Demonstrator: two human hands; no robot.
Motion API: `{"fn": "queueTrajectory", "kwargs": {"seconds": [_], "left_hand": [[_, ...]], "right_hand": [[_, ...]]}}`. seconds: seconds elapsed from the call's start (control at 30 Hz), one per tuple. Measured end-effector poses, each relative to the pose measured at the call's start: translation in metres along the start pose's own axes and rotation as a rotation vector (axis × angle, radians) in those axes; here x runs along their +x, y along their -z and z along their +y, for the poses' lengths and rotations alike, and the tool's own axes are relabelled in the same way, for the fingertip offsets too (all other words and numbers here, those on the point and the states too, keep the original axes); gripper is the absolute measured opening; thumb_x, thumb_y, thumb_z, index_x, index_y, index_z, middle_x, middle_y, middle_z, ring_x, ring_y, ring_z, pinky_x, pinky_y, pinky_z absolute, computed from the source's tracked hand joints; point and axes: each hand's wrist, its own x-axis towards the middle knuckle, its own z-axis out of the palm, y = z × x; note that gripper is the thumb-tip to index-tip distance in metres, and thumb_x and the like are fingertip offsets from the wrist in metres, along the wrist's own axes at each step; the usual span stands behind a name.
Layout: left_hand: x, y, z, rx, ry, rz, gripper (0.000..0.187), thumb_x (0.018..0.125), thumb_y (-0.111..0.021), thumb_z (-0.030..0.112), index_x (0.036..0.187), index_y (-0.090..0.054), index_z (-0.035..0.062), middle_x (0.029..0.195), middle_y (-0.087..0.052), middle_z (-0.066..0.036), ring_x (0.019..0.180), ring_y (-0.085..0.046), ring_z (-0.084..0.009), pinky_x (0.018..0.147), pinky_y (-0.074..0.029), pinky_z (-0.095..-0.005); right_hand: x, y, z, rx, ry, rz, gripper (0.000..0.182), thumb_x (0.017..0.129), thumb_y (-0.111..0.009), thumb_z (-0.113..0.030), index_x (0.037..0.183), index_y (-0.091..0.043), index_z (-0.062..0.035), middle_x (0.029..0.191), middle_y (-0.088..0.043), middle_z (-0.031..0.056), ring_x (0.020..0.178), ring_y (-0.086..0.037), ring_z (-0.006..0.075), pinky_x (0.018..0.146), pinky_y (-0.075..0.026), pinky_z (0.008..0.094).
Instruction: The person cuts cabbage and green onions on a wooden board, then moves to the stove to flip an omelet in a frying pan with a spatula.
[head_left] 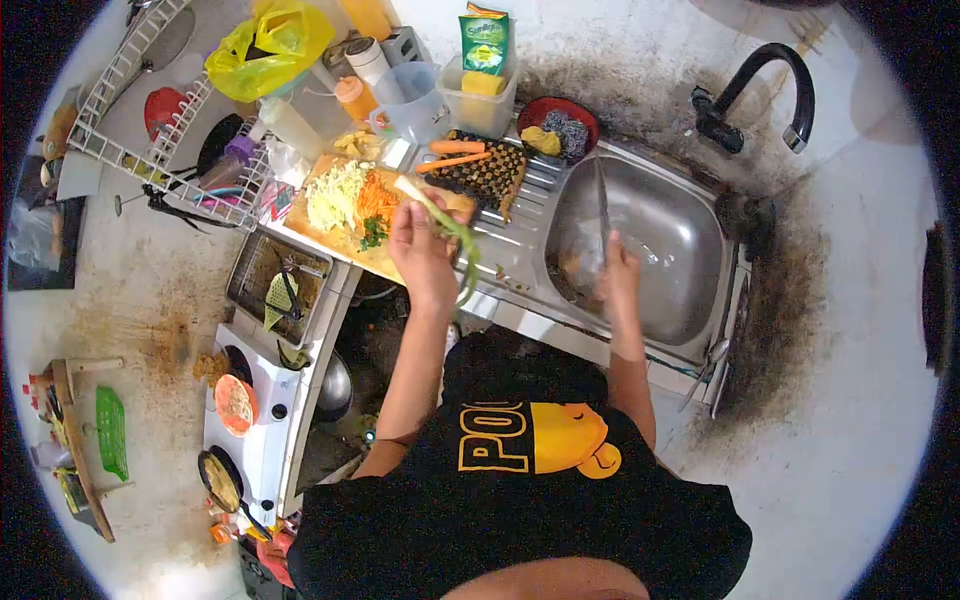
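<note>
The left hand [420, 255] grips a long green stalk with a white end [452, 226] beside the wooden cutting board [378, 262]. The right hand [619, 275] grips a long metal knife [603, 200] over the stainless-steel sink [690, 285].

One long, slender white-and-green vegetable stalk [455, 232]: white end over shredded vegetables [375, 203], green end bent into a curve; held in the left hand [420, 255]. One long, narrow grey metal knife [602, 198]: blade pointing away from the person, over the sink [675, 215]; held in the right hand [619, 280].
</note>
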Motion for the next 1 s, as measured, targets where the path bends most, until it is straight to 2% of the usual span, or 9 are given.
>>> {"fn": "queueTrajectory", "kwargs": {"seconds": [0.13, 0.2, 0.3, 0.57, 0.63, 0.73, 0.87, 0.93, 1.0], "left_hand": [[0.002, 0.017, 0.013, 0.002, 0.032, 0.154, 0.030, 0.101, -0.052, 0.027, 0.111, -0.058, -0.0008, 0.085, -0.057, -0.004, 0.066, -0.056, -0.0128, 0.058, -0.049, -0.0265], [0.000, 0.033, 0.015, 0.013, 0.063, 0.090, 0.034, 0.102, -0.051, 0.028, 0.113, -0.059, -0.0029, 0.083, -0.056, -0.003, 0.061, -0.051, -0.0098, 0.054, -0.044, -0.0242], [-0.008, 0.051, 0.020, 0.116, 0.127, 0.108, 0.036, 0.103, -0.049, 0.028, 0.113, -0.061, -0.0049, 0.080, -0.054, -0.001, 0.059, -0.044, -0.0073, 0.052, -0.036, -0.0219], [-0.034, 0.101, 0.078, 0.535, 0.127, 0.213, 0.049, 0.086, -0.052, -0.001, 0.135, -0.053, -0.0010, 0.103, -0.064, -0.005, 0.093, -0.058, -0.0105, 0.079, -0.042, -0.0212], [-0.036, 0.123, 0.069, 0.667, 0.127, 0.231, 0.045, 0.088, -0.053, -0.007, 0.133, -0.053, -0.0033, 0.108, -0.064, -0.007, 0.091, -0.063, -0.0126, 0.079, -0.047, -0.0248], [-0.031, 0.157, 0.026, 0.746, 0.082, 0.224, 0.043, 0.083, -0.059, -0.011, 0.126, -0.059, -0.0022, 0.099, -0.068, -0.009, 0.083, -0.066, -0.0142, 0.071, -0.051, -0.0286], [-0.020, 0.147, -0.015, 1.195, -0.085, 0.170, 0.040, 0.074, -0.068, -0.004, 0.113, -0.069, 0.0086, 0.097, -0.070, -0.015, 0.085, -0.070, -0.0266, 0.073, -0.054, -0.0357], [-0.016, 0.135, -0.026, 1.214, -0.144, 0.140, 0.033, 0.071, -0.071, 0.002, 0.104, -0.069, 0.0064, 0.097, -0.069, -0.017, 0.089, -0.068, -0.0333, 0.075, -0.053, -0.0403], [-0.015, 0.133, -0.044, 1.352, -0.261, 0.167, 0.033, 0.069, -0.073, 0.004, 0.101, -0.070, 0.0059, 0.092, -0.069, -0.015, 0.088, -0.066, -0.0338, 0.076, -0.052, -0.0408]], "right_hand": [[0.007, 0.019, 0.009, -0.170, 0.091, 0.052, 0.047, 0.098, -0.055, -0.043, 0.086, -0.067, 0.0012, 0.053, -0.048, 0.0006, 0.047, -0.050, 0.0147, 0.046, -0.039, 0.0332], [0.006, 0.017, 0.012, -0.267, 0.750, 0.159, 0.043, 0.099, -0.053, -0.037, 0.105, -0.068, 0.0026, 0.058, -0.056, 0.0066, 0.057, -0.057, 0.0201, 0.056, -0.045, 0.0374], [-0.035, 0.013, -0.035, -0.357, 0.012, -0.073, 0.038, 0.099, -0.054, -0.030, 0.117, -0.065, 0.0011, 0.082, -0.069, 0.0151, 0.071, -0.062, 0.0268, 0.069, -0.048, 0.0415], [-0.028, -0.005, -0.002, -0.347, 0.148, -0.164, 0.041, 0.100, -0.051, -0.019, 0.139, -0.052, -0.0062, 0.115, -0.067, 0.0204, 0.094, -0.064, 0.0317, 0.088, -0.046, 0.0432], [-0.017, -0.013, 0.006, -0.443, 0.568, -0.205, 0.048, 0.101, -0.047, -0.014, 0.148, -0.041, -0.0177, 0.125, -0.064, 0.0148, 0.091, -0.064, 0.0239, 0.084, -0.049, 0.0360], [-0.057, -0.041, -0.048, -0.415, 0.325, -0.347, 0.049, 0.101, -0.044, -0.011, 0.149, -0.040, -0.0239, 0.132, -0.060, 0.0058, 0.073, -0.057, 0.0130, 0.070, -0.050, 0.0278], [-0.048, -0.074, -0.025, -0.466, 0.583, -0.512, 0.050, 0.102, -0.041, -0.010, 0.149, -0.039, -0.0271, 0.132, -0.058, -0.0019, 0.057, -0.034, 0.0074, 0.052, -0.042, 0.0258], [-0.070, -0.094, -0.039, -0.374, 0.369, -0.745, 0.045, 0.105, -0.042, -0.023, 0.149, -0.039, -0.0312, 0.063, -0.033, -0.0094, 0.049, -0.030, 0.0027, 0.041, -0.028, 0.0197], [-0.073, -0.115, -0.034, -0.376, 0.322, -0.817, 0.044, 0.105, -0.041, -0.021, 0.149, -0.040, -0.0266, 0.065, -0.040, -0.0079, 0.051, -0.031, 0.0030, 0.044, -0.030, 0.0198]]}}
